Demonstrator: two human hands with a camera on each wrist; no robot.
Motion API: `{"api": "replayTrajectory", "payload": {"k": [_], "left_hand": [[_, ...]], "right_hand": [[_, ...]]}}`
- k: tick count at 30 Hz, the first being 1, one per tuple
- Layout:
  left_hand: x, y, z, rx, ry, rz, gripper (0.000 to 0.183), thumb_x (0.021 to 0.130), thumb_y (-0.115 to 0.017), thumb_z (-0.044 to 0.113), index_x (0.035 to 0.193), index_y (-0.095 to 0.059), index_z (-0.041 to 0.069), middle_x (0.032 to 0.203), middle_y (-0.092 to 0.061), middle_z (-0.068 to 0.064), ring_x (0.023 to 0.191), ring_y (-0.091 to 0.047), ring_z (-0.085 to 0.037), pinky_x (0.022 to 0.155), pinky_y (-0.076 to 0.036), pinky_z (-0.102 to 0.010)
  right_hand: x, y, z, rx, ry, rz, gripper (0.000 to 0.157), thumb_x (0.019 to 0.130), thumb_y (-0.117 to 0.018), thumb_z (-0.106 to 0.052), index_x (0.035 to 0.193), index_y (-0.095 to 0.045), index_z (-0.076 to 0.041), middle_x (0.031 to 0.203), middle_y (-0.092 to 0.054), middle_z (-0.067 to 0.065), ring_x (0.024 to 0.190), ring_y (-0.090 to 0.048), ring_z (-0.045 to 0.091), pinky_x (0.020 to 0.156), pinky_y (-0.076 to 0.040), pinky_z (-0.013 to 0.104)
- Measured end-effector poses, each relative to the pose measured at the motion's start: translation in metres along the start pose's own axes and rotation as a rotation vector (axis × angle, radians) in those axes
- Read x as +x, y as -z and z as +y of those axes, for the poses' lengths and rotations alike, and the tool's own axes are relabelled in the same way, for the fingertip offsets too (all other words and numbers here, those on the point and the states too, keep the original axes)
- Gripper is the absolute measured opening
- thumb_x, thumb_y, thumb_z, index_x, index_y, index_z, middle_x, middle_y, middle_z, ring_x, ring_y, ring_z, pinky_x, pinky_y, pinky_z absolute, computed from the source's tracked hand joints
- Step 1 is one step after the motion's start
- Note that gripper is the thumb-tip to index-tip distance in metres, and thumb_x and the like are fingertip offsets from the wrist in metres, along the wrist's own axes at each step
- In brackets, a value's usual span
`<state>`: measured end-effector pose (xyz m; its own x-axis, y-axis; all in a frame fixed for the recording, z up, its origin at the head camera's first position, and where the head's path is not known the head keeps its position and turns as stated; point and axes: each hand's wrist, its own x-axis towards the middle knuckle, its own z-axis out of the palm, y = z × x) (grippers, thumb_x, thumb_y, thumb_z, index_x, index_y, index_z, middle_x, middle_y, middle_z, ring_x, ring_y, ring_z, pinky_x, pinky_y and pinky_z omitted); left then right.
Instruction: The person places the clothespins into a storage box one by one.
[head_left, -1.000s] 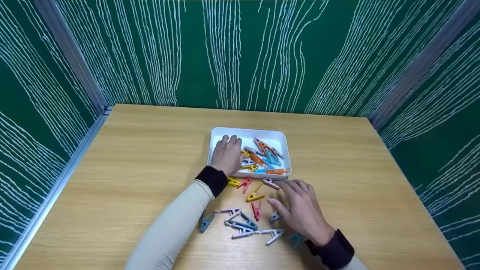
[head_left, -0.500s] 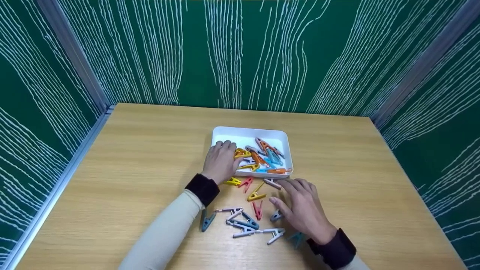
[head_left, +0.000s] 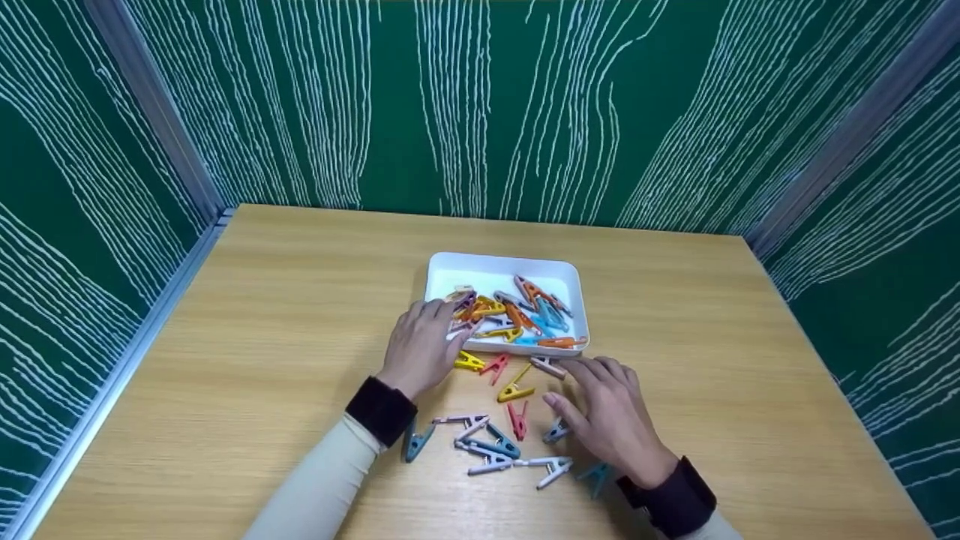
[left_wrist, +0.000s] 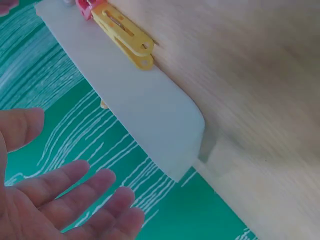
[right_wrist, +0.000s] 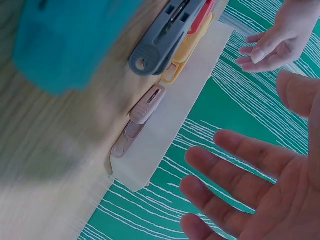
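A white tray [head_left: 487,264] on the table holds several plastic clothespins in orange, yellow, blue and other colours. My left hand [head_left: 421,341] hovers at the tray's near left corner, palm down; in the left wrist view its fingers [left_wrist: 102,186] are spread and hold nothing. To the right of the loose clothespins is my right hand [head_left: 611,416], its fingertips close to a pale pink clothespin [head_left: 548,366] in front of the tray. The right wrist view shows these fingers [right_wrist: 230,175] loosely extended with nothing in them. A grey-blue clothespin [head_left: 556,430] lies beside the right thumb.
Between the hands lie a yellow clothespin [head_left: 516,391], a red clothespin [head_left: 517,421] and several white and grey-blue ones nearer the front. A teal clothespin [head_left: 596,474] is partly under the right wrist. Green walls with white lines surround the wooden table [head_left: 247,315].
My left hand has drawn back from inside the tray, toward the left and nearer me, uncovering more clothespins in its left part. The right hand has stayed almost still.
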<state>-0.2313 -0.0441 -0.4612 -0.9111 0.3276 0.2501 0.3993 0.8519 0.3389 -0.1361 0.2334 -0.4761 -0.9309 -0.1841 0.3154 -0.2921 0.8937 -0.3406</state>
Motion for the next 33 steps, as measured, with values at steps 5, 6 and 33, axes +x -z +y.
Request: {"api": "replayTrajectory", "payload": {"k": [5,6,33], "left_hand": [[-0.014,0.002,-0.004,-0.028,-0.005,0.031,0.054,0.100,-0.066,0.037,0.141,-0.058,0.002,0.141,-0.059,-0.018,0.133,-0.051,-0.036,0.113,-0.041,-0.051],[-0.017,0.002,-0.004,-0.036,-0.006,0.039,0.054,0.100,-0.066,0.036,0.140,-0.058,0.002,0.141,-0.059,-0.019,0.132,-0.051,-0.036,0.113,-0.041,-0.051],[-0.070,-0.003,-0.010,-0.123,0.005,0.026,0.061,0.101,-0.065,0.041,0.146,-0.052,0.002,0.144,-0.057,-0.019,0.135,-0.051,-0.034,0.112,-0.042,-0.052]], "right_hand": [[0.001,0.005,0.006,0.005,-0.013,-0.005,0.053,0.092,-0.076,-0.043,0.136,-0.066,-0.014,0.134,-0.066,0.014,0.124,-0.055,0.036,0.108,-0.034,0.061],[0.002,0.007,0.007,0.005,-0.017,-0.012,0.053,0.092,-0.076,-0.043,0.135,-0.067,-0.013,0.133,-0.066,0.014,0.124,-0.055,0.036,0.108,-0.034,0.062],[-0.002,0.005,0.023,-0.081,0.215,-0.268,0.040,0.072,-0.087,-0.004,0.109,-0.079,-0.018,0.106,-0.076,0.000,0.099,-0.060,0.022,0.085,-0.045,0.047]]}}
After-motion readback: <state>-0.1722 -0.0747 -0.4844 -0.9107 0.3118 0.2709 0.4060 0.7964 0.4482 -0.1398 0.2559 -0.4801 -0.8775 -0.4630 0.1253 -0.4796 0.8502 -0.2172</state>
